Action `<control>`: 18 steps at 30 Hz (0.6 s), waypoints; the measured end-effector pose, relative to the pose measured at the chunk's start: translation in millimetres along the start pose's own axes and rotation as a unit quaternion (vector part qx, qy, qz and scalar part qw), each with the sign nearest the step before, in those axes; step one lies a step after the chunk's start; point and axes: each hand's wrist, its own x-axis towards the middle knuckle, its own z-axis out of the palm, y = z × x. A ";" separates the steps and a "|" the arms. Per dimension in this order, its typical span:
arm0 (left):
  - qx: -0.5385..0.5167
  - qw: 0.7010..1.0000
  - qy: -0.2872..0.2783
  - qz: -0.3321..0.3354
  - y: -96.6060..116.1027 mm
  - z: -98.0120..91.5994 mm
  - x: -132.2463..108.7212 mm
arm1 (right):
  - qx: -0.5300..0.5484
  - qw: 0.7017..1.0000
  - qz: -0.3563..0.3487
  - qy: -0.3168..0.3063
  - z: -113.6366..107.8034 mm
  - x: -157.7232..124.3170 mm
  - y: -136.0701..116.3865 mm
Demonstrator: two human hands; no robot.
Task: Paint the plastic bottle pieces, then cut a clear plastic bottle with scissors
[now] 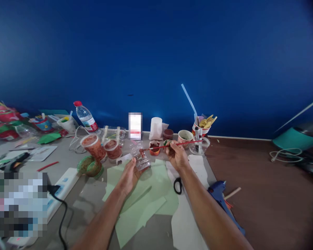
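My left hand (131, 174) is wrapped round a clear plastic bottle (143, 162), which tilts above the green paper sheets (146, 208). A patch of reddish-brown paint marks the bottle's side. In my right hand (176, 155) is a thin red paintbrush (182, 143), pinched near its middle, with its tip at or close to that patch. Just behind the hands stands a small cup of dark red paint (154, 148). A paper cup with green inside (185, 136) is beyond my right hand.
Paint-smeared tubs (93, 146) and a capped water bottle (86, 118) stand to the left. A power strip (59, 191) lies nearer. Scissors (177, 185) and a blue glue gun (224, 201) are by my right forearm. A phone-like screen (135, 125) stands against the blue wall.
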 end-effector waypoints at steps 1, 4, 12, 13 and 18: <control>-0.003 1.000 -0.006 -0.003 0.2 -0.1 -0.2 | 0.002 1.000 0.004 -0.003 0.0 -0.2 0.1; -0.018 0.999 -0.028 -0.011 2.0 0.2 -0.8 | 0.008 1.000 0.022 -0.018 -0.6 -0.3 0.4; -0.027 0.997 -0.039 -0.063 6.5 -5.4 -1.2 | 0.029 0.999 0.020 -0.018 -3.2 1.8 0.5; -0.024 0.997 -0.044 -0.066 6.6 -6.3 -1.2 | 0.029 0.999 0.025 -0.022 -3.6 1.9 0.7; -0.022 0.996 -0.057 -0.067 5.9 -8.7 -0.5 | 0.031 0.999 0.028 -0.031 -5.4 2.3 1.0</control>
